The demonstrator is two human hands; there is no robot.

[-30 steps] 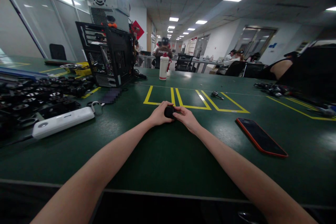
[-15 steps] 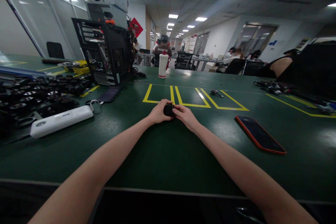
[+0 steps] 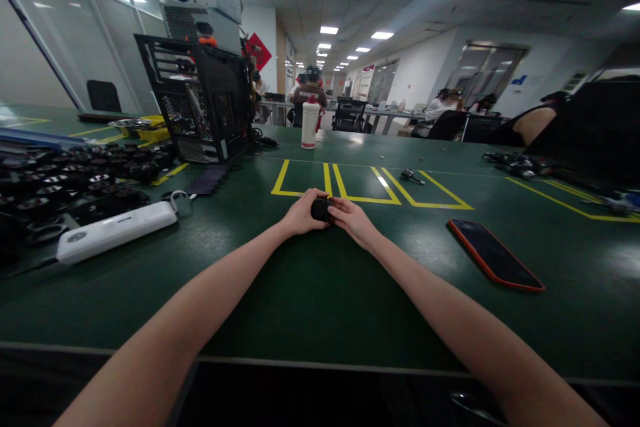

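Note:
A small black rounded object point(image 3: 320, 209) is held between my two hands, low over the green tabletop point(image 3: 320, 300); its exact kind is too small to make out. My left hand point(image 3: 303, 213) wraps round it from the left, with the thumb along its near side. From the right, my right hand point(image 3: 351, 219) pinches its right side with thumb and fingertips. Just beyond the hands run yellow tape outlines point(image 3: 367, 201) on the table. A small dark metallic part point(image 3: 411, 177) lies by the right-hand outline.
An orange-edged phone point(image 3: 495, 255) lies to the right. On the left are a white power strip point(image 3: 117, 230), a heap of black parts point(image 3: 100, 170) and an open computer case point(image 3: 210, 100). A white tumbler point(image 3: 310, 125) stands farther back. People sit at desks beyond.
Almost nothing differs. Both hands keep their hold on the black object, which appears turned very slightly, and the view has shifted a little.

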